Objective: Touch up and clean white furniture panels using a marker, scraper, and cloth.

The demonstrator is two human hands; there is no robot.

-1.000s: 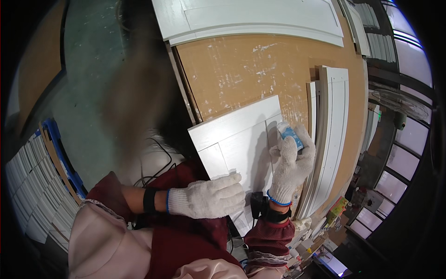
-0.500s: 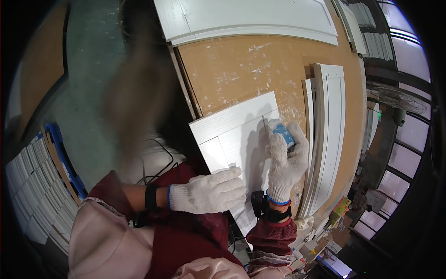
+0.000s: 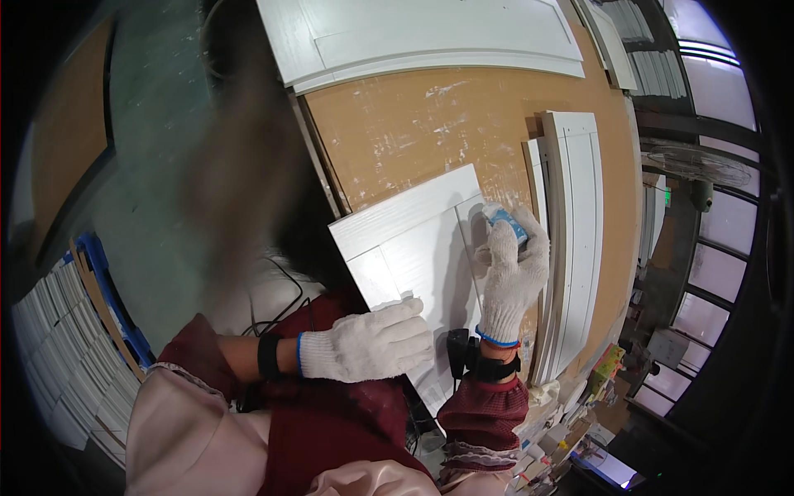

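Note:
A white framed wooden panel (image 3: 413, 248) lies on the brown workbench in front of me, angled slightly. My left hand (image 3: 376, 341), in a white knit glove, rests flat on the panel's near left part with its fingers stretched out together. My right hand (image 3: 513, 269), gloved the same way, grips a small blue block with white marks (image 3: 506, 225) at the panel's right edge. The fingers wrap round the block, and its underside is hidden. From here I cannot tell whether the block touches the panel's face or its edge.
Long white boards (image 3: 571, 240) lie stacked right of the panel. A larger white panel (image 3: 430, 37) lies at the bench's far end. The brown bench top (image 3: 397, 124) carries white paint smears. Stacked white pieces (image 3: 74, 347) stand at the left. A dark blur covers the upper left.
My right hand with the blue block has shifted slightly along the panel's right edge, toward its outer side. My left hand stays on the panel. The whole view has drifted slightly.

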